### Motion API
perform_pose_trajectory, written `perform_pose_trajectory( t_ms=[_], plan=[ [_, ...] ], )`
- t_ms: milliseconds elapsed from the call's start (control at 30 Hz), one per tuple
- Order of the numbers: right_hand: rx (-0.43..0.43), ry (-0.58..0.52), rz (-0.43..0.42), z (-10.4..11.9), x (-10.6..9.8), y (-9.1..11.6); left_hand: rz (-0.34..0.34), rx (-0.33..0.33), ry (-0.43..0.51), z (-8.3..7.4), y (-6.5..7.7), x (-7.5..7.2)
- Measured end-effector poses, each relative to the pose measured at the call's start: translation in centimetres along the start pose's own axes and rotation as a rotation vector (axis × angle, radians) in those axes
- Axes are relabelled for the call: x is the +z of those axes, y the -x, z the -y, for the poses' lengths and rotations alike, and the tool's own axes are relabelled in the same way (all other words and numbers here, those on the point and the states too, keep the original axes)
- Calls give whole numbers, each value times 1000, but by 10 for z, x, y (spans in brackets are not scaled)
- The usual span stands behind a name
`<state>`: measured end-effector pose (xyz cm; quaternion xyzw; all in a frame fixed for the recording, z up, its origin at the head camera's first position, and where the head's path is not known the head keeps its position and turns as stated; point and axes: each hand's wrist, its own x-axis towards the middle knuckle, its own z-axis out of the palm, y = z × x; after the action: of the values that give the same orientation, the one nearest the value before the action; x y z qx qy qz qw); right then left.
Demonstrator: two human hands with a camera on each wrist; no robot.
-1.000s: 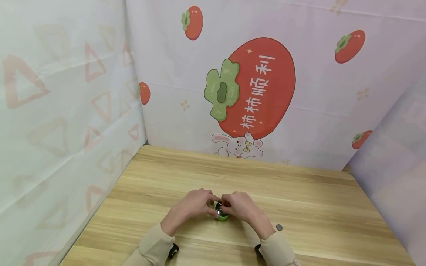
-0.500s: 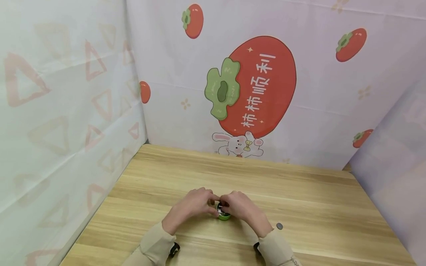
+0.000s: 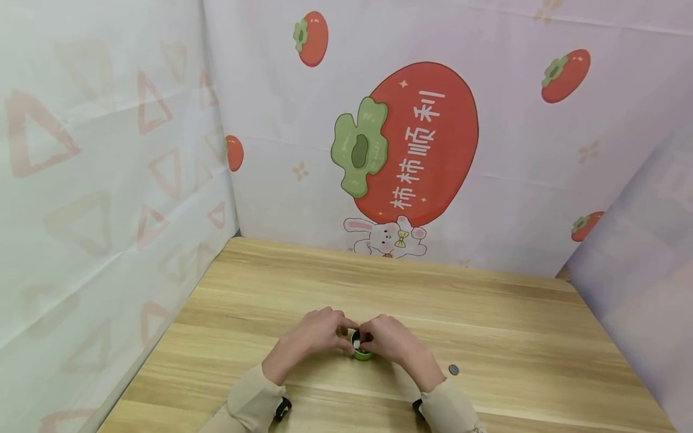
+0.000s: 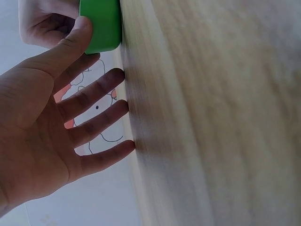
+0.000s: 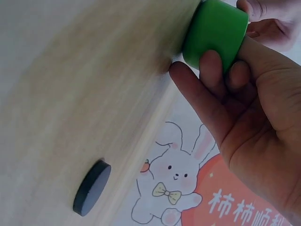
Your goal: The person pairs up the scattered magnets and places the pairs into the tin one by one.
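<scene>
Here, green cup (image 5: 214, 30), white piece (image 3: 357, 344) inside

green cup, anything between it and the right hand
Nothing visible stands between them: the right hand is right at the green cup, fingers at its wall and opening. The dark disc lies apart on the table, off to the right.

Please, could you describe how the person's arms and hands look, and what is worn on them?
The left hand and right hand are bare. The left sleeve and right sleeve are beige and wrinkled, ending short of the hands. A small black piece shows at each sleeve's inner edge; I cannot tell what it is.
</scene>
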<state>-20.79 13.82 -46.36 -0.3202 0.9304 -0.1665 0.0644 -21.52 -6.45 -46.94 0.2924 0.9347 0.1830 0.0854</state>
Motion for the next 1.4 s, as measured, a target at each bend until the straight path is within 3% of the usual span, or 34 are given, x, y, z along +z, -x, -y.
perform_pose_trajectory(
  t_ms=[400,733,1100,1400],
  plan=[
    [-6,-18,-39,-1,-4,10,-7,22,1,3,1,2],
    [11,23,-91,-4,-17,20,-15,-16,36,9,6,1],
    [45,37,-128,-18,-23,37,-32,-35,42,6,14,-2],
    [74,34,-153,-27,-29,45,-66,-30,19,2,10,-5]
  ],
)
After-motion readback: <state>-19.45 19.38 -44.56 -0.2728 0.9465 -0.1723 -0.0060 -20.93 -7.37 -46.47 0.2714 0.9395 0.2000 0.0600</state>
